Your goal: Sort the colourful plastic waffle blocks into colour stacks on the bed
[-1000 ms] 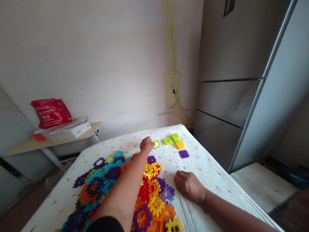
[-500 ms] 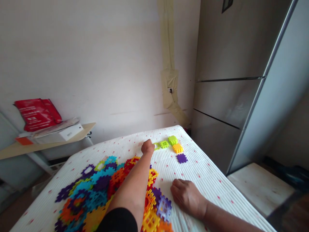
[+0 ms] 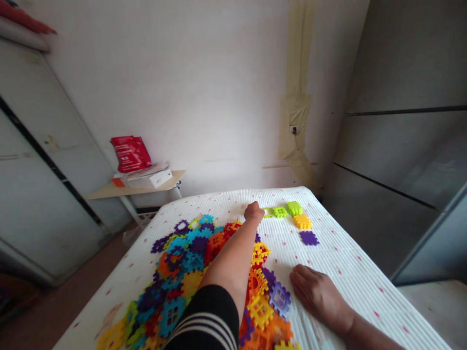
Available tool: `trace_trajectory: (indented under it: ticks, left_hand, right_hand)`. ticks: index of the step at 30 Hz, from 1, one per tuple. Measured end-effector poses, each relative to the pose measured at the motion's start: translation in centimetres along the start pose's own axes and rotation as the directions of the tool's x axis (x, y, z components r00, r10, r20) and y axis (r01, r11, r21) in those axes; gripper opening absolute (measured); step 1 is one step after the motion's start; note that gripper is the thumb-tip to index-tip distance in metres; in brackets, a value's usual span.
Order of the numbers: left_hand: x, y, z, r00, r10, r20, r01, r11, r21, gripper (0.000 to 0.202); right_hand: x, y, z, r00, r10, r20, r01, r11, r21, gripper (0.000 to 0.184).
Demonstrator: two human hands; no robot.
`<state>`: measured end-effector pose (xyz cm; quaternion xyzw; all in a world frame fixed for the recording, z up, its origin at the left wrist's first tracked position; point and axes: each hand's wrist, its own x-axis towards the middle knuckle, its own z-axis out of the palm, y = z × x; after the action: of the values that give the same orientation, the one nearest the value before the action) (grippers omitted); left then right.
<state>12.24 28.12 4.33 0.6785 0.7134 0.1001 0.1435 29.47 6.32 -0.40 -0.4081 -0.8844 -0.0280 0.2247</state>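
My left hand (image 3: 254,212) reaches to the far part of the bed-like surface, closed, at the left end of a row of lime-green interlocking plastic pieces. Right beside it lies a lime-green open-frame piece (image 3: 268,213); whatever the fingers hold is hidden. Further along the row are a green window piece (image 3: 280,212) and a solid green piece (image 3: 294,208). A yellow piece (image 3: 302,221) and a purple piece (image 3: 309,238) continue toward me. My right hand (image 3: 317,294) rests on the cover nearer me, fingers curled in, with no object visible in it.
A large heap of mixed-colour interlocking pieces (image 3: 199,245) spreads under and left of my left forearm. The white quilted cover (image 3: 343,272) has red dots. A grey cabinet (image 3: 394,194) stands to the right. At the left, a small table (image 3: 109,190) carries a red bag (image 3: 127,154) and a white box (image 3: 151,180).
The view has swung left, so everything sits further right in the picture. My left hand stays closed by the green frame piece, and my right hand still rests on the cover.
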Motion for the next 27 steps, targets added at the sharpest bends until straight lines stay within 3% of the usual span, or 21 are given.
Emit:
trace_trajectory:
  ticks: [5, 10, 18, 27]
  left_hand:
    - [-1.2, -0.4, -0.8, 0.988, 0.154, 0.027, -0.154, 0.988, -0.020, 0.032]
    - [-2.1, 0.1, -0.4, 0.956, 0.284, 0.072, -0.285, 0.958, 0.009, 0.031]
    - [-2.0, 1.1, 0.7, 0.976, 0.207, 0.059, -0.214, 0.964, 0.154, 0.034]
    - [-1.9, 0.1, -0.3, 0.951, 0.306, 0.036, -0.306, 0.926, 0.220, 0.033]
  right_hand:
    - [0.1, -0.1, -0.1, 1.000, -0.008, -0.006, 0.008, 1.000, -0.024, 0.024]
    - [0.3, -0.3, -0.3, 0.999, 0.029, 0.014, -0.028, 0.998, -0.049, 0.023]
    - [0.5, -0.5, -0.6, 0.999, 0.034, -0.005, -0.034, 0.997, -0.067, 0.025]
    - [0.6, -0.6, -0.7, 0.999, 0.050, 0.005, -0.050, 0.997, -0.066, 0.023]
